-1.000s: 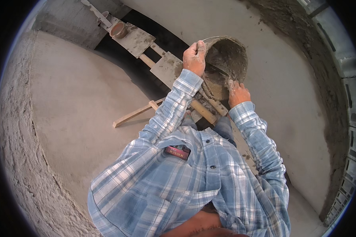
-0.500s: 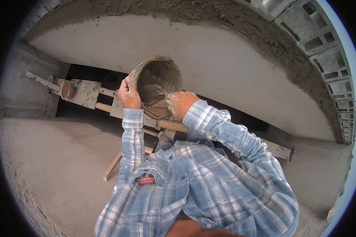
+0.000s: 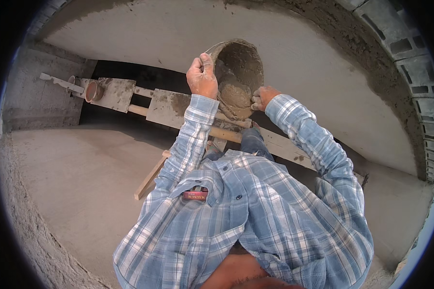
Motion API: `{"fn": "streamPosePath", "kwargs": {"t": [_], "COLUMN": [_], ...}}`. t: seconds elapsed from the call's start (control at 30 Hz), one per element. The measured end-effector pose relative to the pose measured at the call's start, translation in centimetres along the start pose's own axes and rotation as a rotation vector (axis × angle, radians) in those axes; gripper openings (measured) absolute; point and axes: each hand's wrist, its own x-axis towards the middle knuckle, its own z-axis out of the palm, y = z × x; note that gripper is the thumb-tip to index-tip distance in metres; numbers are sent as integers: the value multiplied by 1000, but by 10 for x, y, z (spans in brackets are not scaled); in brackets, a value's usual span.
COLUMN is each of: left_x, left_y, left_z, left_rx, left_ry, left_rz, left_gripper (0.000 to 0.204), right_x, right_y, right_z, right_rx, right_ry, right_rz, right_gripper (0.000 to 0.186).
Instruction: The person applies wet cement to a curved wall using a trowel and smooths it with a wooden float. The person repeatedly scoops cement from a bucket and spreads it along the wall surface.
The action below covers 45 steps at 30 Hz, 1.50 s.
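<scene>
A mortar-caked bucket [image 3: 253,58] is tilted with its mouth toward me, wet grey mortar inside. My left hand [image 3: 202,79] is closed on the bucket's left rim, thumb up, by its thin wire handle. At the lower right rim, my right hand [image 3: 264,98] is closed, its fingers coated in mortar. It appears to grip a trowel whose handle the fist hides; the mortar-covered blade [image 3: 236,94] lies inside the bucket.
Below me runs a scaffold of boards [image 3: 166,107] and round poles [image 3: 224,135], where my feet stand. A small reddish pot [image 3: 93,91] sits at the left. A plastered wall [image 3: 318,86] lies ahead, with wet mortar and hollow blocks [image 3: 402,45] along its top. A wooden bar [image 3: 152,176] slants below.
The bucket and both hands have moved right and up in the picture, as the view shifted too. More mortar shows in the bucket's lower part. Both hands keep their hold.
</scene>
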Motion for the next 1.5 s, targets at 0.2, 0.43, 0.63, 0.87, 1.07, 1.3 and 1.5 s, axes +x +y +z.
{"fn": "streamPosePath", "kwargs": {"t": [0.2,0.43,0.63,0.87,1.07,1.3,1.5], "left_x": [6,12,13,7,-10,-6,-10], "left_y": [9,-6,16,42,31,0,9], "left_z": [-4,9,11,13,35,33,37], "left_rx": [-196,-271,-612,-698,-609,-526,-496], "left_ry": [185,149,-1,11,68,103,128], "left_rz": [-240,-342,-413,-439,-491,-514,-494], "left_gripper": [46,65,73,60,59,71,72], "right_x": [-59,-73,-129,-166,-155,-100,-141], "right_y": [-11,19,-6,-4,15,51,67], "right_z": [-56,-63,-150,-259,-338,-296,-305], "right_rx": [384,-188,-82,308,121,43,138], "right_ry": [-67,397,334,127,518,412,607], "right_rz": [361,212,169,43,108,170,140], "right_gripper": [32,40,43,44,39,47,46]}}
